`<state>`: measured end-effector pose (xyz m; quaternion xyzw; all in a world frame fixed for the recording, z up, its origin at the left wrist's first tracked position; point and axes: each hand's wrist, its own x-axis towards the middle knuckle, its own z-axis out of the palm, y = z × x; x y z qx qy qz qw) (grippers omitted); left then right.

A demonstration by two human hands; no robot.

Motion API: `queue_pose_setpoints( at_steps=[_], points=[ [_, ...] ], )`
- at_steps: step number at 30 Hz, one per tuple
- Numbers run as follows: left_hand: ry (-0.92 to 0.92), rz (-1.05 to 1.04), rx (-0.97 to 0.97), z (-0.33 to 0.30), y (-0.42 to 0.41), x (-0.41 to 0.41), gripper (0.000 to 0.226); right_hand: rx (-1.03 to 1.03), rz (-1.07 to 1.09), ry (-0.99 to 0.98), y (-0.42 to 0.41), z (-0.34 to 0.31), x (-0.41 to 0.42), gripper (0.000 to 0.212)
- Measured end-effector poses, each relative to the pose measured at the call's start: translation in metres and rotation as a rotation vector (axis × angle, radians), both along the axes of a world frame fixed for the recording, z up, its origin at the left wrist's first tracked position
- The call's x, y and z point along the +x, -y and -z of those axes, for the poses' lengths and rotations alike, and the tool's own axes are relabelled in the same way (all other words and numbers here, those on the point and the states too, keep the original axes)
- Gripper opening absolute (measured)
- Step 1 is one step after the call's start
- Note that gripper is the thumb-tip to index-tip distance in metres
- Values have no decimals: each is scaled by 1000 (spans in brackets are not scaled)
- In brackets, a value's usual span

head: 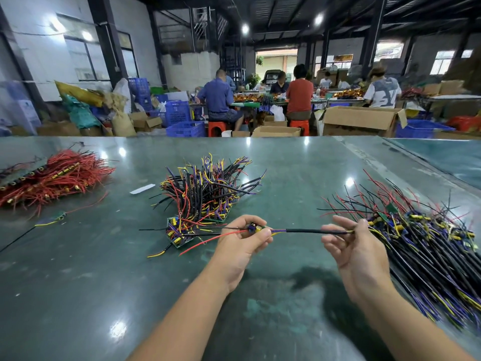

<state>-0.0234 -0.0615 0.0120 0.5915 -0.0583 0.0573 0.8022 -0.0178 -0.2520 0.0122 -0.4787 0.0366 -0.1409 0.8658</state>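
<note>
I hold one wired circuit board assembly above the green table (104,269). My left hand (242,243) pinches its small green board (256,227), which carries yellow and blue parts. A black sleeve (312,231) over its yellow and purple wires runs to the right. My right hand (356,251) pinches the far end of that sleeve between thumb and forefinger, the other fingers loosely spread. Red and black leads (203,239) trail left from the board.
A heap of similar wired boards (205,196) lies just beyond my left hand; a larger spread (426,241) lies at the right. Red wire bundles (52,181) sit at far left, near a white slip (141,189) and a loose board (60,216). Seated people work at benches behind.
</note>
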Motion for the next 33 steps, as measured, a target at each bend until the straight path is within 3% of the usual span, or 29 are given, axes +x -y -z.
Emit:
queue_pose_setpoints(
  at_steps=[4, 8, 10, 12, 15, 17, 19, 22, 27, 30, 33],
  points=[
    [1, -22, 26, 0, -5, 4, 21, -618, 258, 75, 0, 7, 2, 34],
    [17, -73, 110, 3, -3, 5, 22, -797, 338, 71, -1, 13, 3, 30],
    [35, -129, 191, 5, -3, 6, 21, -1050, 546, 79, -1, 13, 1, 46],
    [44, -138, 237, 5, -2, 5, 20, -1323, 688, 231, -3, 9, -6, 67],
    [63, -39, 265, 4, 1, 1, 20, -1606, 427, 560, -14, 9, -16, 42],
    [79, 45, 265, 4, 4, -1, 19, -1560, 121, 542, -20, 11, -22, 30],
    [73, 118, 201, 3, 5, -4, 15, -1450, -25, 500, -18, 13, -22, 29],
    [-14, 219, 13, 0, 5, -6, 14, -1433, -51, 500, -9, 12, -18, 28],
    [-117, 187, 24, 3, 5, -2, 26, -1458, 42, 424, -9, 14, -14, 25],
    [-118, 156, 238, 6, 1, 0, 48, -1506, 382, 151, 2, 8, -9, 23],
    [-12, 21, 660, 13, -1, 2, 44, -1728, 426, -259, 22, 0, -6, 19]
  ],
)
